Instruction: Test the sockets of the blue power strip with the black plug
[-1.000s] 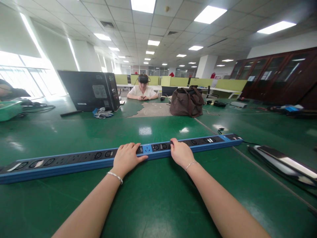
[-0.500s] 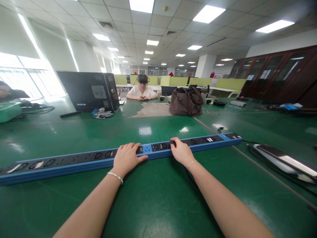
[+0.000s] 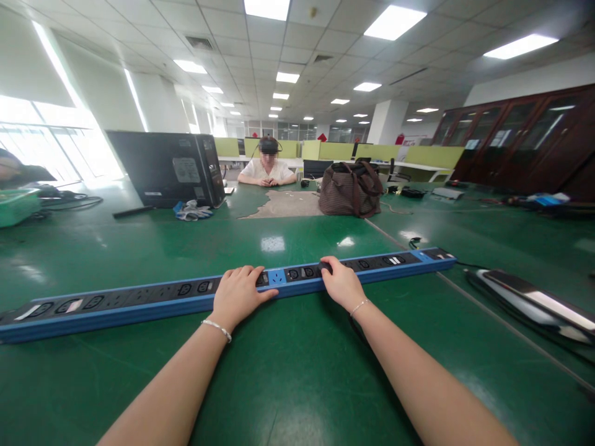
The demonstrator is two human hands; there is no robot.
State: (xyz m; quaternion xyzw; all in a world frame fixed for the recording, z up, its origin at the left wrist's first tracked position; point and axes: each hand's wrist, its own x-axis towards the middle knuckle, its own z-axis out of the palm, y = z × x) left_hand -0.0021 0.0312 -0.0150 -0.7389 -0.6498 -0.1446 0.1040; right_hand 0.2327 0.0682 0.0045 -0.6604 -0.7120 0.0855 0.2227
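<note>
A long blue and black power strip [image 3: 158, 300] lies across the green table, with rows of sockets facing up. My left hand [image 3: 239, 294] rests over the strip just left of its blue socket, fingers wrapped over the far edge and thumb along the near edge. Right of that socket, my right hand [image 3: 341, 284] grips a black plug [image 3: 326, 267] at the strip's top face. A black cable runs down beneath my right forearm, partly hidden by it.
A black computer case [image 3: 167, 170] and grey-blue gloves [image 3: 193, 211] are at the back left. A brown bag [image 3: 351, 189] stands beyond the strip. Across the table sits a person [image 3: 267, 170]. A black and white device [image 3: 534, 303] lies at the right. A green basket [image 3: 18, 207] is far left.
</note>
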